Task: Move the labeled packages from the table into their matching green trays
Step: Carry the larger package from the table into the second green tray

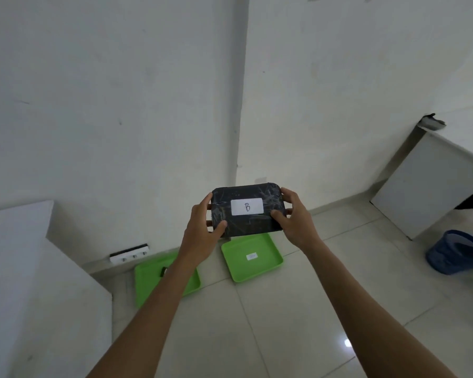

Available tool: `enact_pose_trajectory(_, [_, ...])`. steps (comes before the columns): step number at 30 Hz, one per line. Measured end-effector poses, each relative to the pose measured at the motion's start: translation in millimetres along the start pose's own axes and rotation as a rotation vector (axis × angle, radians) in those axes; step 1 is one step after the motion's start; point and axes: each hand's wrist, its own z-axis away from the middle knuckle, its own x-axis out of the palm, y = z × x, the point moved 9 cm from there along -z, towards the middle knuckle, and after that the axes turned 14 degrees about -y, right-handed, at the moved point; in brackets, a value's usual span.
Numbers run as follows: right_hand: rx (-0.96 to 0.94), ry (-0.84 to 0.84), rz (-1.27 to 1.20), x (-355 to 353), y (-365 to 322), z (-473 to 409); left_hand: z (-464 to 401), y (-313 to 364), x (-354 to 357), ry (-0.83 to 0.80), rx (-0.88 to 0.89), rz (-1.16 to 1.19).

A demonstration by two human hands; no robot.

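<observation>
A black wrapped package [246, 195] with a white label marked "B" is held up in the air in front of me. My left hand [202, 230] grips its left end and my right hand [292, 216] grips its right end. Below it on the tiled floor lie two green trays. The right green tray [262, 266] carries a small white label in its middle and holds nothing else. The left green tray [148, 285] is partly hidden by my left forearm; a small dark item shows in it beside the arm.
A white table [25, 268] stands at the left. A white power strip [129, 253] lies by the wall behind the left tray. At the right stand a white cabinet [426, 186] and a blue bin [453, 255], with a dark-clothed person's part beside them.
</observation>
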Motion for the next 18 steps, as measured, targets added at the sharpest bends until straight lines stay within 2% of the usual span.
enact_pose_trajectory(9, [0.100,-0.162,0.007,-5.2,144.4,-131.9,-114.6,-92.7,98.7,0.039,-0.175,0.007])
enact_pose_trajectory(18, [0.209,-0.288,0.056,46.8,324.6,-254.6,-212.5,-255.1,199.5,0.051,-0.378,0.000])
